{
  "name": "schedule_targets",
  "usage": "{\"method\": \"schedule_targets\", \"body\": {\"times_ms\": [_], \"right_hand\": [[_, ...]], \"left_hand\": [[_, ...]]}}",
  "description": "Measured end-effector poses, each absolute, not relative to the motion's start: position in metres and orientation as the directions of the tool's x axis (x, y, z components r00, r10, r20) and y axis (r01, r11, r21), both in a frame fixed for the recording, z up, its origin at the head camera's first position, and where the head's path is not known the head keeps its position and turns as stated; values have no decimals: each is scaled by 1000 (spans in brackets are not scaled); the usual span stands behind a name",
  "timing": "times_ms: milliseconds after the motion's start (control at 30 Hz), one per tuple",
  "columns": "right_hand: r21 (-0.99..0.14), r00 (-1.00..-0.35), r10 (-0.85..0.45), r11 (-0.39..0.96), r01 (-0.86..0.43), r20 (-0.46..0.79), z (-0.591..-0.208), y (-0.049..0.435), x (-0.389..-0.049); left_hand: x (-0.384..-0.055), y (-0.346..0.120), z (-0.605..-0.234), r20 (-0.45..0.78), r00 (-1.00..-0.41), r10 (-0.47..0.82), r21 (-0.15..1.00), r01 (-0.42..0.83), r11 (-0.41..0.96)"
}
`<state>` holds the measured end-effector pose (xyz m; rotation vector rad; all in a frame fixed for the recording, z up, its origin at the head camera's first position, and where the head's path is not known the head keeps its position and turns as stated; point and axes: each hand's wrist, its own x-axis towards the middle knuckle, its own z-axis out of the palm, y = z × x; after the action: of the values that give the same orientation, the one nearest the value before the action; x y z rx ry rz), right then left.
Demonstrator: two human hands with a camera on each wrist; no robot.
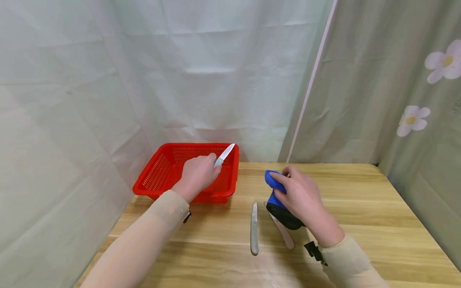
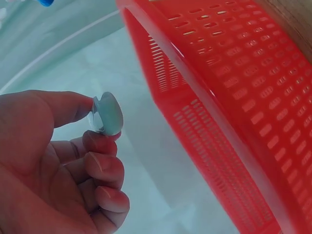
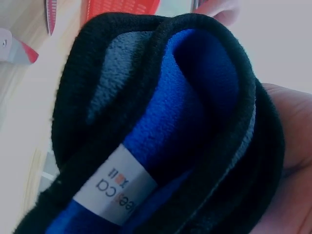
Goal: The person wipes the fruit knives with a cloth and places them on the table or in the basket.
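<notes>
Left of centre in the head view, raised knife (image 1: 226, 153): its blade slants toward the upper right, across the red basket as seen; whether it is directly above cannot be told.
Left hand (image 1: 199, 174): the grip is closed in a pinch on the knife's pale handle, other fingers curled below.
Right hand (image 1: 300, 194): right of centre, the grip is closed on a folded blue cloth (image 1: 276, 201) edged in black.
Blade care: best to keep the left pinch firm and behind the edge; any cloth meeting steel should stay several layers thick and come from the spine side.
Red basket (image 1: 151, 176): at centre left; slotted walls show, but hand and arm hide part of the inside, so its full contents cannot be told.
Surface (image 1: 360, 208): a grey-handled knife (image 1: 254, 236) lies lower centre; a pink-handled knife (image 1: 283, 233) just right, partly hidden behind the cloth.
</notes>
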<state>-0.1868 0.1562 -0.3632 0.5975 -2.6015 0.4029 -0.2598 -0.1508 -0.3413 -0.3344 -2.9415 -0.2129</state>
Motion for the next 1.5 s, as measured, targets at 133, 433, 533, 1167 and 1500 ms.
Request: {"method": "schedule_targets", "body": {"times_ms": [133,433,533,1167,1500], "right_hand": [[-191,-825,-339,867,-461,452,-367,153,-188],[-202,-825,-343,861,-468,449,-374,151,-191],[-202,-825,-349,858,-472,445,-377,151,-190],[-206,-836,-346,862,-463,426,-387,150,-182],[-211,-834,-342,861,-463,434,-390,153,-182]], "left_hand": [[-273,-148,-343,87,-981,175,165,188,968],[-295,-144,-354,-43,-995,93,212,81,974],[-298,-142,-362,-49,-995,85,199,74,977],[-313,-134,-382,-191,-981,33,146,5,989],[-329,-121,-394,-233,-972,31,141,-2,990]]}}
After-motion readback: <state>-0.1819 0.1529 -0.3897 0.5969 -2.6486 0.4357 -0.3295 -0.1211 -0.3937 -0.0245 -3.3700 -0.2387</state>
